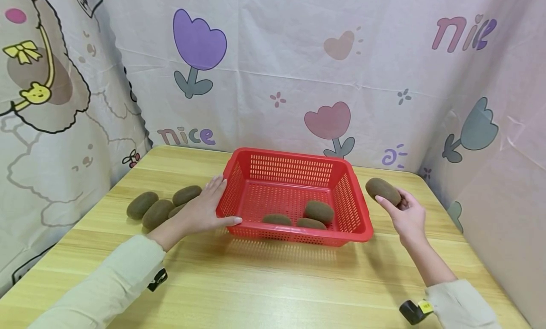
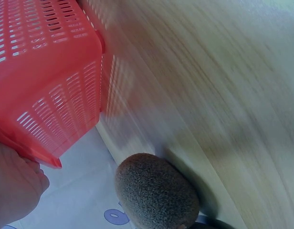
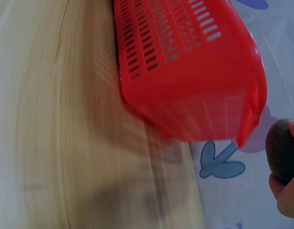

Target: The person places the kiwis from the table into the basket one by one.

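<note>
My left hand (image 1: pixel 204 206) rests on the left front corner of a red plastic basket (image 1: pixel 298 233), thumb stretched over the front rim and fingers along the left rim. To the basket's right, my right hand (image 1: pixel 408 216) holds a brown kiwi (image 1: pixel 382 191) above the table, thumb on the near side. The same kiwi (image 3: pixel 282 151) shows at the right edge of the right wrist view, partly covered by fingers. Inside the basket, along the front wall, lie three kiwis (image 1: pixel 319 212), two partly hidden by the rim.
Several kiwis (image 1: pixel 158 214) lie together on the wooden table (image 1: pixel 264 291) left of the basket, some partly behind the left hand. One kiwi (image 2: pixel 156 191) shows close up in the left wrist view. A printed cloth (image 1: pixel 273 49) hangs behind the table and at both sides.
</note>
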The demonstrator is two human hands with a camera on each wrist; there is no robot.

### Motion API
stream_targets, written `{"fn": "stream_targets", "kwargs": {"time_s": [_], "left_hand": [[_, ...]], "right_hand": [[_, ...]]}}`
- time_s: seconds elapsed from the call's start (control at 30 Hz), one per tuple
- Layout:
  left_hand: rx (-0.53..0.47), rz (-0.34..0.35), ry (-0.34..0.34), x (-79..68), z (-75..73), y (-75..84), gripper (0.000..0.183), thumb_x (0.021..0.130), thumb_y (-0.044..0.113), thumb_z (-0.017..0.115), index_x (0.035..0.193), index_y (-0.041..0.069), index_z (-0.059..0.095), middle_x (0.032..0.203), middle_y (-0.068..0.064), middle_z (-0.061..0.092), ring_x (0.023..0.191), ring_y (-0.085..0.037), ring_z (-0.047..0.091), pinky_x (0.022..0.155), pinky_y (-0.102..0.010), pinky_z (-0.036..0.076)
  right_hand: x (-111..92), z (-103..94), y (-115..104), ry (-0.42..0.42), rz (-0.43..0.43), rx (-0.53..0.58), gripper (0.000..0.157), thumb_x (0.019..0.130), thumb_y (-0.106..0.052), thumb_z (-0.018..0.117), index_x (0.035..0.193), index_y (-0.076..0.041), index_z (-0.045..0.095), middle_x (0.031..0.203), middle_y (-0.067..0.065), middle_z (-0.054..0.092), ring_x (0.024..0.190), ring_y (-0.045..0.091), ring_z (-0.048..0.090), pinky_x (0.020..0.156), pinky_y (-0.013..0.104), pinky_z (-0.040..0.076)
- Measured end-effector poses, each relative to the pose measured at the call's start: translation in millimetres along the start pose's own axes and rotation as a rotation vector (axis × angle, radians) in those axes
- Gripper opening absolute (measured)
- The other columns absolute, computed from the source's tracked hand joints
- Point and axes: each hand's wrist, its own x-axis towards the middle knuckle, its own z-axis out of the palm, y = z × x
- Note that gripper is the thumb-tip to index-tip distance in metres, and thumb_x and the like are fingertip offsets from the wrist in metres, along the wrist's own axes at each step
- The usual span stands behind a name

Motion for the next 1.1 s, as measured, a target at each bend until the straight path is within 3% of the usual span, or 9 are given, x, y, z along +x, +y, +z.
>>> {"fn": "stream_targets", "kwargs": {"time_s": [0.17, 0.33, 0.5, 0.67, 0.77, 0.97, 1.1], "left_hand": [[-0.002, -0.004, -0.005, 0.2, -0.3, -0.2, 0.112, 0.073, 0.07, 0.057, 0.147, -0.001, 0.013, 0.155, -0.018, 0.012, 0.143, -0.038, 0.011, 0.108, -0.06, 0.027], [-0.01, -0.004, -0.004, 0.0, -0.3, 0.0, 0.112, 0.073, 0.07, 0.057, 0.148, 0.0, 0.013, 0.155, -0.017, 0.012, 0.143, -0.038, 0.011, 0.108, -0.06, 0.027], [-0.008, -0.01, -0.007, -0.1, 0.1, -0.2, 0.112, 0.072, 0.07, 0.058, 0.148, 0.0, 0.012, 0.155, -0.017, 0.011, 0.143, -0.038, 0.011, 0.107, -0.061, 0.028], [-0.011, -0.011, -0.006, -0.2, 0.4, -0.3, 0.113, 0.072, 0.07, 0.058, 0.148, 0.0, 0.012, 0.155, -0.017, 0.011, 0.143, -0.038, 0.011, 0.107, -0.061, 0.027], [-0.012, -0.006, -0.003, -0.5, 0.5, -0.2, 0.112, 0.072, 0.069, 0.058, 0.148, 0.0, 0.013, 0.155, -0.017, 0.012, 0.143, -0.038, 0.011, 0.108, -0.06, 0.026], [-0.011, -0.008, -0.003, -0.5, 1.1, -0.2, 0.112, 0.072, 0.069, 0.059, 0.148, 0.0, 0.013, 0.155, -0.017, 0.012, 0.143, -0.038, 0.011, 0.108, -0.06, 0.026], [-0.007, -0.011, -0.003, -0.4, 0.7, -0.4, 0.112, 0.072, 0.069, 0.058, 0.148, 0.0, 0.012, 0.155, -0.017, 0.011, 0.143, -0.038, 0.011, 0.108, -0.06, 0.027]], "right_hand": [[-4, 6.4, -6, -0.048, -0.037, 0.028, 0.046, 0.078, -0.011, 0.074, 0.119, -0.006, 0.055, 0.088, -0.022, 0.057, 0.085, -0.006, 0.055, 0.071, 0.003, 0.046], [-8, 11.3, -11, -0.093, -0.062, -0.032, 0.051, 0.08, -0.015, 0.072, 0.125, -0.003, 0.052, 0.093, -0.02, 0.056, 0.088, -0.006, 0.054, 0.074, 0.002, 0.045], [-11, 16.3, -17, -0.148, -0.072, -0.126, 0.058, 0.083, -0.023, 0.07, 0.133, -0.003, 0.046, 0.113, -0.004, 0.055, 0.092, -0.007, 0.051, 0.076, 0.0, 0.044], [-13, 25.5, -25, -0.196, -0.085, -0.15, 0.057, 0.085, -0.022, 0.068, 0.134, -0.003, 0.046, 0.126, 0.013, 0.053, 0.093, -0.008, 0.05, 0.078, 0.0, 0.042], [-13, 31.5, -30, -0.239, -0.083, -0.17, 0.058, 0.086, -0.024, 0.066, 0.135, -0.003, 0.043, 0.13, 0.016, 0.052, 0.099, -0.001, 0.052, 0.081, 0.002, 0.043], [-15, 46.7, -38, -0.33, -0.112, -0.226, 0.062, 0.086, -0.027, 0.066, 0.138, -0.005, 0.041, 0.133, 0.017, 0.05, 0.116, 0.024, 0.052, 0.096, 0.025, 0.046], [-14, 60.9, -39, -0.39, -0.148, -0.21, 0.059, 0.085, -0.025, 0.067, 0.135, -0.005, 0.043, 0.131, 0.017, 0.051, 0.116, 0.026, 0.053, 0.092, 0.02, 0.048]]}}
